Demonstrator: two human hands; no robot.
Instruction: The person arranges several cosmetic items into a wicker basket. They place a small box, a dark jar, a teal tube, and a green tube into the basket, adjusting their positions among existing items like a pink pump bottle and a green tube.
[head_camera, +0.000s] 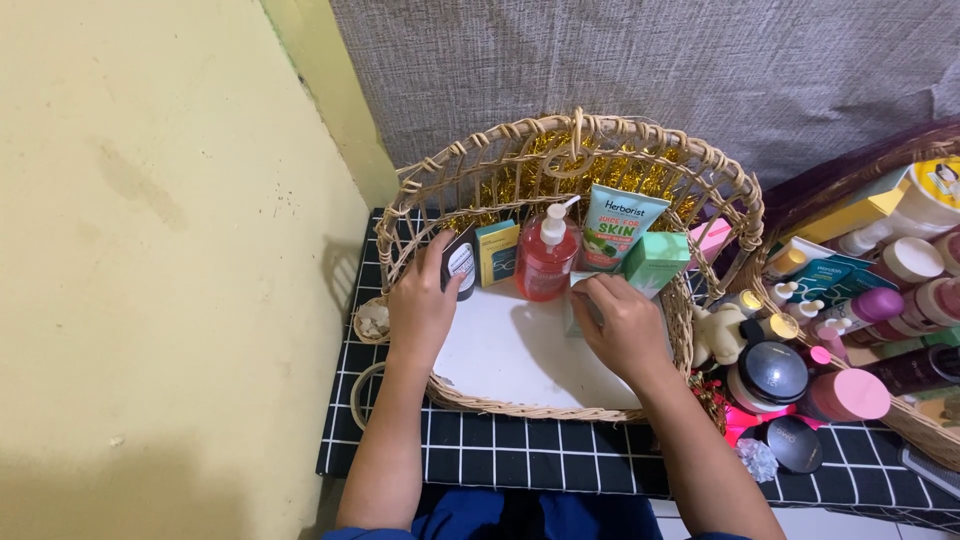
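Cardboard feels light and crushable, so my right hand (625, 325) pinches the pale green box (578, 305) by its edges on the basket (520, 405) floor, left hand (425, 305) clasping the black tube (461, 266).

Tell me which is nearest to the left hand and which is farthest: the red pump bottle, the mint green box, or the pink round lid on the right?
From the left hand, in the head view:
1. Red pump bottle, standing in the basket just right of that hand.
2. Mint green box, farther right, by the basket's right wall.
3. Pink round lid, outside the basket, far right on the checked cloth.
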